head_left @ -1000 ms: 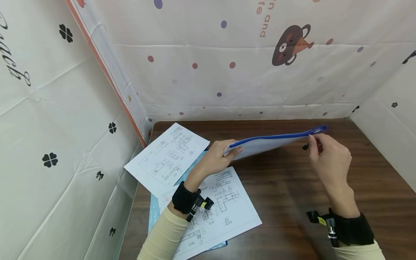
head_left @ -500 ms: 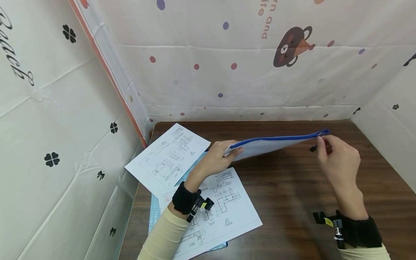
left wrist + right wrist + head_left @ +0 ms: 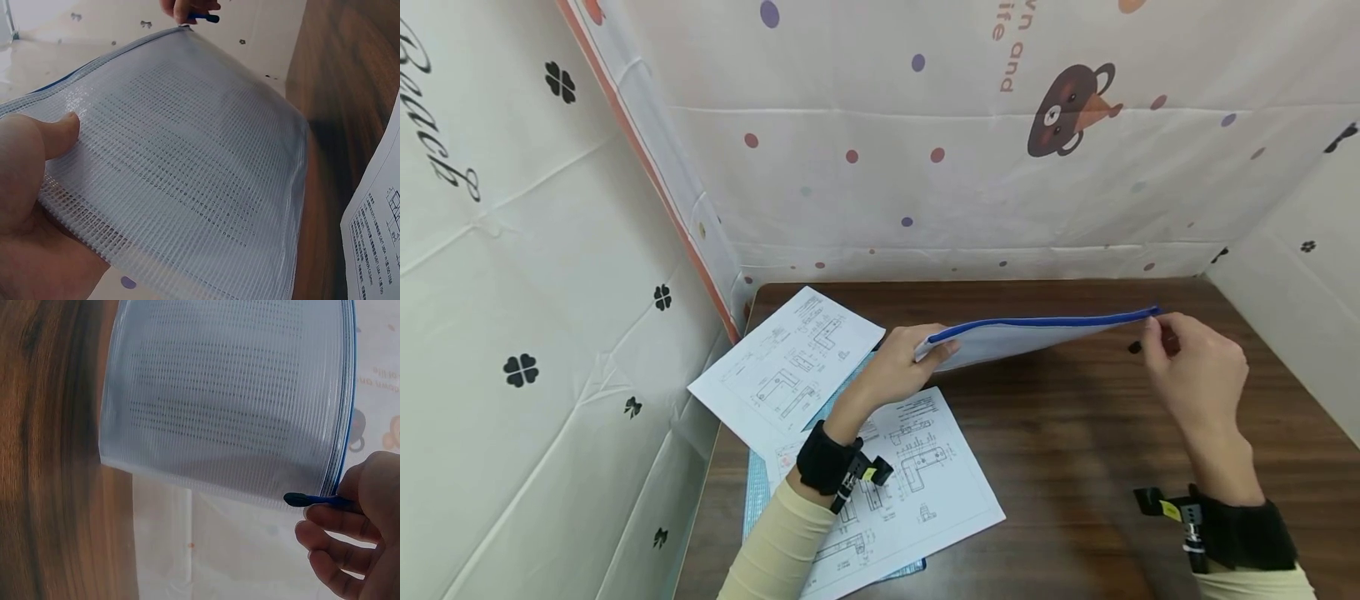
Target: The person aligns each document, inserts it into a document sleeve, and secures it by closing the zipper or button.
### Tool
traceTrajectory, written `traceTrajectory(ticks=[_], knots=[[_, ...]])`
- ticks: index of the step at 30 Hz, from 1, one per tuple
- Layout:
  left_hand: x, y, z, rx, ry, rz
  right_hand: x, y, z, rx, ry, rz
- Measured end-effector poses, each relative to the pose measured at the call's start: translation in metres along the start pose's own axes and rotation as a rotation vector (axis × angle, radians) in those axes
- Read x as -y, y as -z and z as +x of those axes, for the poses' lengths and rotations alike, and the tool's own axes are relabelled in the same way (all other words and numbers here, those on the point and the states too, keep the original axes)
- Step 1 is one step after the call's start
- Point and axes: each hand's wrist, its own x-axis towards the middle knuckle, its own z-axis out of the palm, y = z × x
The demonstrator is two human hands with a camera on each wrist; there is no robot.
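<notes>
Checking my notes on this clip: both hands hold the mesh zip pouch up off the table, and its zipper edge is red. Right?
Not quite. The zipper edge is blue, as the head view shows. The rest stands: the left hand and right hand hold the mesh zip pouch up off the table.

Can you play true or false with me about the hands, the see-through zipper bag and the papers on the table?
1. The left hand holds one end of the mesh zipper pouch. True.
2. The pouch lies flat on the table. False: both hands hold it up above the table.
3. The right hand pinches the blue zipper pull at the far end of the pouch. True.
4. The zipper strip along the pouch's top edge is red. False: it is blue.
5. Printed drawing sheets lie on the table below the left hand. True.
6. The table is white. False: it is dark brown wood.
</notes>
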Motion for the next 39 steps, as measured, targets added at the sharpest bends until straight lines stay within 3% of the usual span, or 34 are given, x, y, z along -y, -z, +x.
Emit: traceTrajectory(ticks=[21, 26, 31, 34, 39], knots=[[0.003, 0.01, -0.003, -0.014, 0.067, -0.023, -0.007, 0.011, -0.003, -0.044, 0.002, -0.04], [0.005, 0.012, -0.005, -0.064, 0.061, -0.028, 0.005, 0.018, -0.002, -0.007, -0.088, -0.013], [0.004, 0.009, -0.004, -0.097, 0.01, -0.018, 0.021, 0.031, -0.002, 0.152, -0.285, 0.031], [0.005, 0.003, -0.003, -0.096, -0.028, -0.008, 0.028, 0.036, -0.002, 0.314, -0.309, 0.113], [0.002, -0.004, 0.0, -0.084, -0.081, 0.004, 0.035, 0.035, 0.0, 0.667, -0.279, 0.516]])
